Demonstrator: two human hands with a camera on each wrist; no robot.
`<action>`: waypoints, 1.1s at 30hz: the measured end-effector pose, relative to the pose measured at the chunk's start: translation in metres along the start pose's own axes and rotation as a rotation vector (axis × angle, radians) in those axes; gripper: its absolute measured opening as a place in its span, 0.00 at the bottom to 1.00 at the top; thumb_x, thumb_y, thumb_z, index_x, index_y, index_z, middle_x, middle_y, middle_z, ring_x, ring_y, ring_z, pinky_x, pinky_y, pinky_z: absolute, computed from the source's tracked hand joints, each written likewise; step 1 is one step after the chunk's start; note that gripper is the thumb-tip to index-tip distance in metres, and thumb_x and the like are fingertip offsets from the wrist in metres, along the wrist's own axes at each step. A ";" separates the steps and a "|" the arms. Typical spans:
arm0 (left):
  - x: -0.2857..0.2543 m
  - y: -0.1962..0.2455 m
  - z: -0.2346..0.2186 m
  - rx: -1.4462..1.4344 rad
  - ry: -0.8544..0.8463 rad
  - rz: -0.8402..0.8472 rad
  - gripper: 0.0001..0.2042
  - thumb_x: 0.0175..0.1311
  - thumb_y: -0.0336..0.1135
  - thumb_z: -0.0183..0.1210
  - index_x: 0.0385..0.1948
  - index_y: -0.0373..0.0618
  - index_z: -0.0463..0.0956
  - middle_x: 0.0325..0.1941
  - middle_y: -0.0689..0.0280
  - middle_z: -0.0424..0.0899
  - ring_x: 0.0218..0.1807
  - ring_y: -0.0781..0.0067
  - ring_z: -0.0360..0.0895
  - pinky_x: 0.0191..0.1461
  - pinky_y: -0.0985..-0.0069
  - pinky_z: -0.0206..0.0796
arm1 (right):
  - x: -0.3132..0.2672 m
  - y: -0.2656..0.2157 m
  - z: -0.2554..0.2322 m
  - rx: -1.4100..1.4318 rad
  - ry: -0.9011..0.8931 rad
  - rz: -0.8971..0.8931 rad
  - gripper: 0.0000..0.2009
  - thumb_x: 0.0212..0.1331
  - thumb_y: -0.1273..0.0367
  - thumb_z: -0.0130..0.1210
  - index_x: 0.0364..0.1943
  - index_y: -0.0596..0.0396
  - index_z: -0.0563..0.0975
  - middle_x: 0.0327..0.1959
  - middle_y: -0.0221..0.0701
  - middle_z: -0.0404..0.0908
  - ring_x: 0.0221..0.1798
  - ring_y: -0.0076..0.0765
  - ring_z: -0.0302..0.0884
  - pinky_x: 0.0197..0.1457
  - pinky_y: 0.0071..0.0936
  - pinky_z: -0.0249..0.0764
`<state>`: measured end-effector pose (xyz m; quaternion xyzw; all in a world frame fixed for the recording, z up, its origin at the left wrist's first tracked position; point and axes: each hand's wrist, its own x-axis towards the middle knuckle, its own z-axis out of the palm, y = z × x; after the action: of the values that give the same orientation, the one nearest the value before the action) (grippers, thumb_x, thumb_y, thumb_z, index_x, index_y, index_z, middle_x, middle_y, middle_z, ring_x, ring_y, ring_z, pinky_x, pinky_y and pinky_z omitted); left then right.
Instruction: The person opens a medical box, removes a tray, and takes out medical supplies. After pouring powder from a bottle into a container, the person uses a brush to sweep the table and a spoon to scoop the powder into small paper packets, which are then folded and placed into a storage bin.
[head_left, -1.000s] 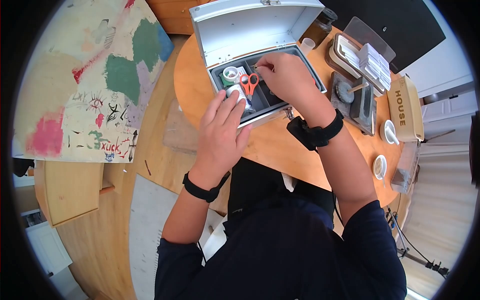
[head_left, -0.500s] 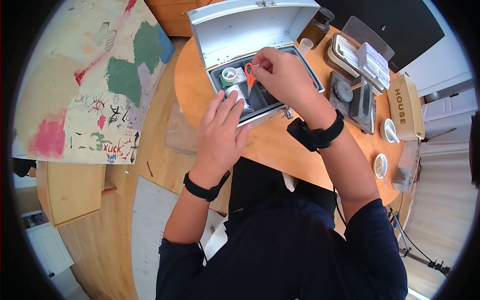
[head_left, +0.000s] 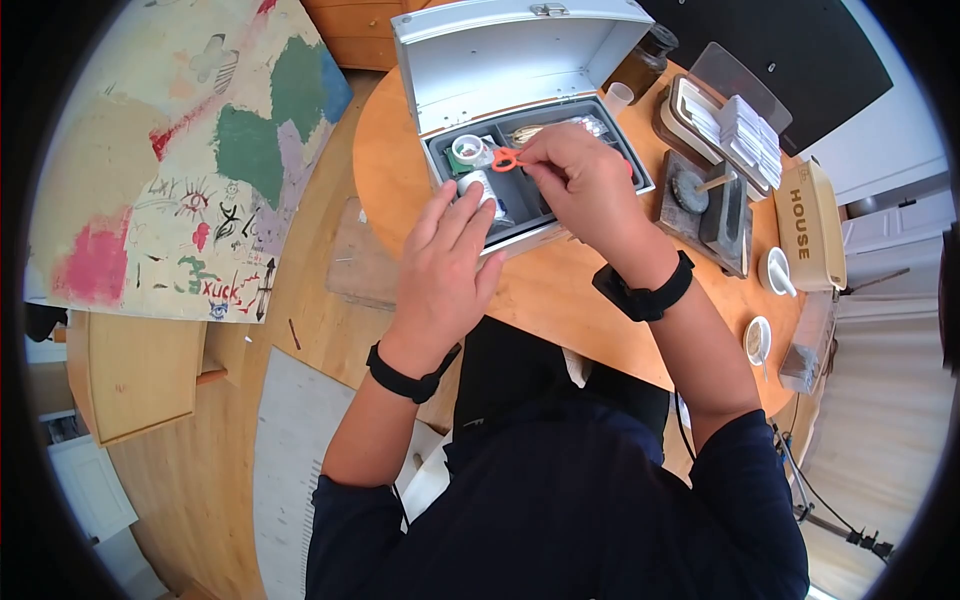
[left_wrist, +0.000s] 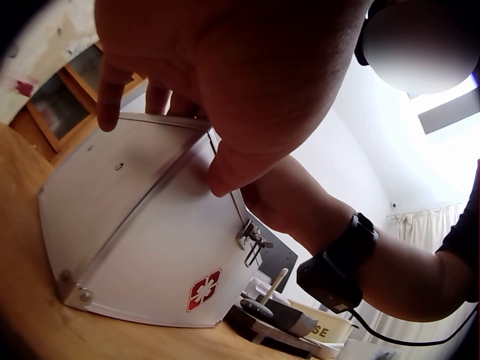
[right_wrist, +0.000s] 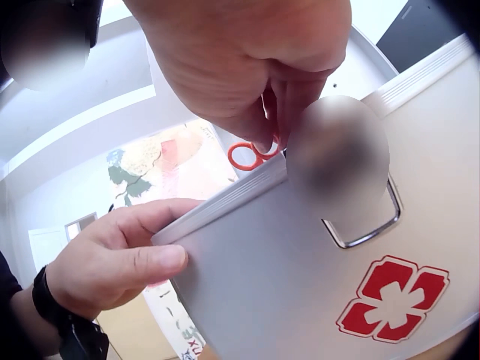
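A silver metal first-aid box (head_left: 500, 85) stands with its lid raised; a red emblem (right_wrist: 394, 300) marks its front. Over its grey divided tray, my right hand (head_left: 580, 180) pinches the scissors (head_left: 518, 163) by their orange handles. The blades barely show in the head view. My left hand (head_left: 447, 245) rests at the near left corner, fingers straight over the rim and on a white bottle (head_left: 474, 184). Its thumb (right_wrist: 161, 259) lies against the outside of the front wall. Just behind the bottle sits a white tape roll (head_left: 467, 149).
Thin sticks (head_left: 528, 133) lie in the tray's back compartment. Right of the box are a clear cup (head_left: 619, 96), a brown jar (head_left: 640, 65), a dark stone slab (head_left: 690, 230), a container of white packets (head_left: 745, 130), a beige HOUSE bin (head_left: 812, 220) and two small white bowls (head_left: 757, 342).
My right hand has taken the scissors from the tray and drawn them rightward. They hung blades down half a second ago; now their handles point left. My left hand stays at the corner.
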<state>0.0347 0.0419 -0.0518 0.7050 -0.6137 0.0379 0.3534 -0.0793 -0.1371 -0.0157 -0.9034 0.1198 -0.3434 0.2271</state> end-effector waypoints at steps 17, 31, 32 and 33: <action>0.001 0.000 0.003 -0.035 0.016 -0.018 0.23 0.56 0.31 0.66 0.54 0.36 0.75 0.65 0.51 0.74 0.71 0.46 0.66 0.71 0.58 0.60 | -0.014 -0.018 -0.003 -0.194 -0.179 -0.079 0.10 0.47 0.81 0.58 0.35 0.59 0.83 0.45 0.37 0.80 0.50 0.47 0.77 0.54 0.37 0.76; 0.038 -0.009 -0.045 0.121 0.166 0.030 0.31 0.58 0.33 0.66 0.64 0.37 0.66 0.72 0.50 0.66 0.70 0.49 0.66 0.69 0.60 0.61 | -0.058 -0.031 -0.042 -0.102 0.085 -0.080 0.11 0.44 0.82 0.56 0.34 0.60 0.80 0.42 0.38 0.78 0.46 0.48 0.76 0.50 0.39 0.75; 0.053 -0.016 -0.055 0.148 0.231 0.057 0.31 0.60 0.33 0.65 0.65 0.37 0.65 0.72 0.50 0.66 0.70 0.51 0.67 0.69 0.61 0.61 | -0.073 -0.034 -0.048 -0.100 0.077 -0.024 0.11 0.44 0.83 0.55 0.34 0.59 0.80 0.41 0.38 0.78 0.45 0.48 0.76 0.48 0.39 0.75; 0.069 -0.022 -0.064 0.174 0.296 0.086 0.30 0.61 0.34 0.65 0.65 0.37 0.65 0.72 0.50 0.67 0.70 0.53 0.67 0.69 0.62 0.62 | -0.088 -0.035 -0.053 -0.098 0.071 0.034 0.12 0.44 0.84 0.55 0.34 0.59 0.79 0.40 0.38 0.78 0.43 0.48 0.77 0.46 0.38 0.76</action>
<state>0.0957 0.0191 0.0194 0.6925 -0.5791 0.2092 0.3758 -0.1777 -0.0913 -0.0131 -0.8985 0.1601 -0.3650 0.1838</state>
